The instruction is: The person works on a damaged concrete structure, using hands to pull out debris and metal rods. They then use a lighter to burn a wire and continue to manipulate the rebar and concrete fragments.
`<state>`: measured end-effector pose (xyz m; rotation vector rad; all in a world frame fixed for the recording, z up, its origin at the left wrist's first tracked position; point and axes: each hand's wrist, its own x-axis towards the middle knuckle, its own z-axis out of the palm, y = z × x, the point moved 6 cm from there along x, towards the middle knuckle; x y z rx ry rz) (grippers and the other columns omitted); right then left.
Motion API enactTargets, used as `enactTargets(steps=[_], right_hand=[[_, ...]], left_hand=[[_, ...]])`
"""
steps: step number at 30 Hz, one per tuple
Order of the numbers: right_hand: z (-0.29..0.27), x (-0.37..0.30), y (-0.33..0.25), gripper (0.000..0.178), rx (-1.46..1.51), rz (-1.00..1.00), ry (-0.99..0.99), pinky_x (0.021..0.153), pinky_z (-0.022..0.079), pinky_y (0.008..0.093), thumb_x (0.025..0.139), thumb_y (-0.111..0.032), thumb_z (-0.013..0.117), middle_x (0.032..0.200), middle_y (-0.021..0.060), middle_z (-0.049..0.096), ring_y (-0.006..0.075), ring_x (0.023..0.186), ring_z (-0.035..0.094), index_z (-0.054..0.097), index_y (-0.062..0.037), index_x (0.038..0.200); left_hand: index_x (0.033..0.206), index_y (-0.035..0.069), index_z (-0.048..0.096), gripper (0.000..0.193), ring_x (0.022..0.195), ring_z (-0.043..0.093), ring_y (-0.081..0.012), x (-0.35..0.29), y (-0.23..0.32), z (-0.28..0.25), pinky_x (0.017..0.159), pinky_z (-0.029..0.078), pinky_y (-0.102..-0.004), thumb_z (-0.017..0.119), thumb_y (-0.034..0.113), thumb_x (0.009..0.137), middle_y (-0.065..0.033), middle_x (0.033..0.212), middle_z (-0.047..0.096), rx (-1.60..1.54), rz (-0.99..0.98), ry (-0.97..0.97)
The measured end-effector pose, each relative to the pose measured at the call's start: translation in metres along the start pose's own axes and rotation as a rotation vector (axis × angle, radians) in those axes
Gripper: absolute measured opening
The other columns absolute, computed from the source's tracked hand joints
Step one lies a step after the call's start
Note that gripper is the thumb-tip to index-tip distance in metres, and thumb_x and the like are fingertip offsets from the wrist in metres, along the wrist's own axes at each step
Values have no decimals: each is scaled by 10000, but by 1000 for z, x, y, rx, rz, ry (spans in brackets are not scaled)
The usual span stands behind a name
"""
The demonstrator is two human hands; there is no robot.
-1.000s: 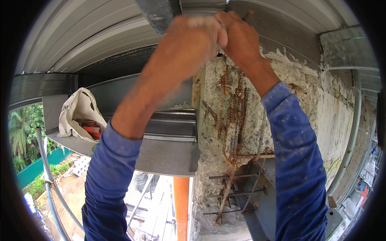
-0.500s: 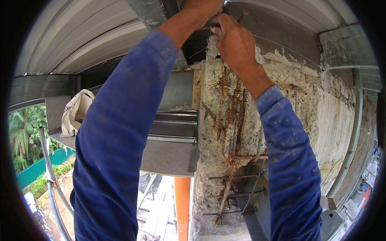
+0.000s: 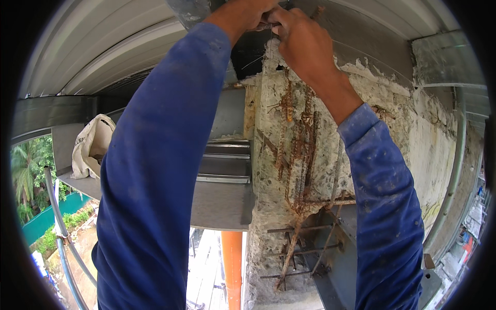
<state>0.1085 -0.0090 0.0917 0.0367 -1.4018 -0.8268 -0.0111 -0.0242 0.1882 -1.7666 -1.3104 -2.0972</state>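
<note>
Both arms, in blue sleeves, reach up to the top of the view. There my left hand [image 3: 249, 14] and my right hand [image 3: 306, 45] meet, fingertips bent together just above a broken concrete column [image 3: 356, 139]. The fingers look pinched, but what is between them is too small and hidden to name. Part of my left hand is cut off by the upper edge. Below the hands, rusty reinforcing bars [image 3: 305, 150] lie exposed in the chipped concrete. A thin pale line passes over the dark beam [image 3: 361, 44] to the right of my right hand.
A pale cloth bag [image 3: 89, 150] sits on a grey ledge at the left. Bent bars [image 3: 294, 253] jut out low on the column. An orange pipe [image 3: 232, 268] stands below. Metal tubes [image 3: 61, 222] rise at the far left, and corrugated sheeting [image 3: 113, 46] hangs overhead.
The view has shifted slightly. My right forearm and wrist have moved a little to the right and the wrist has turned, while the fingertips of both hands stay together.
</note>
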Motion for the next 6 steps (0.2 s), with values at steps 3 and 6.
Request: enactTargets(steps=[3,6], right_hand=[[5,-1,14,273,-36,12,-46,784,543,473,882,-87,677,1063,140,659,379,907,664,650,-154,1145],[2,8,8,247,52,177,-211,909,496,449,867,-91,653,1153,265,620,395,1118,600,633,-38,1107]], left_hand=[[789,16,689,386,682,648,-260,-23,16,7,653,536,-433,479,307,930,-141,717,659,252,173,10],[885,20,755,456,812,711,-304,-64,33,-7,863,521,-494,567,434,917,-215,916,739,542,416,137]])
